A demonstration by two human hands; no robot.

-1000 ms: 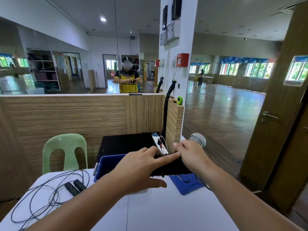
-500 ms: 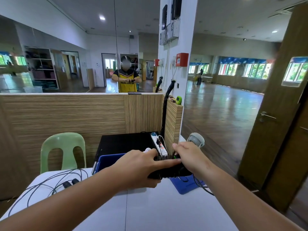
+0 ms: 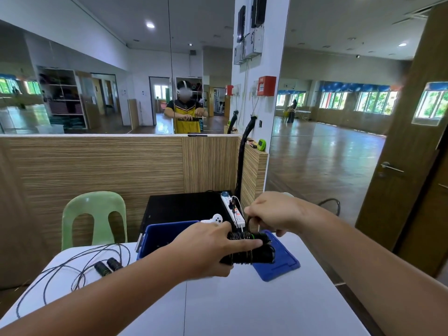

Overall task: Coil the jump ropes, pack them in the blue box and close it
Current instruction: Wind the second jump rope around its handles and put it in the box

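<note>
A pair of black ribbed jump-rope handles point(image 3: 252, 248), laid side by side and bound with turns of thin black cord, is held above the near edge of the white table point(image 3: 218, 306), over the flat blue plastic lid point(image 3: 281, 263). The bundle is clamped in the left hand point(image 3: 206, 251), thumb beneath and index finger stretched along the top. The right hand point(image 3: 274, 214) is closed on the black cord point(image 3: 249, 220) just above the handles (the pinch itself is partly hidden by the knuckles). The open blue plastic box point(image 3: 164, 236) stands just behind the left hand, its contents not discernible. A second jump rope point(image 3: 72, 270), uncoiled, is spread in loose loops on the left part of the table, its two black handles point(image 3: 108, 266) lying together. Behind the box are seen a black cabinet top point(image 3: 184, 207), a white power strip point(image 3: 232, 209) and a white game controller point(image 3: 214, 218). A pale green plastic chair point(image 3: 94, 219) stands against the wood-grain partition point(image 3: 97, 166).
</note>
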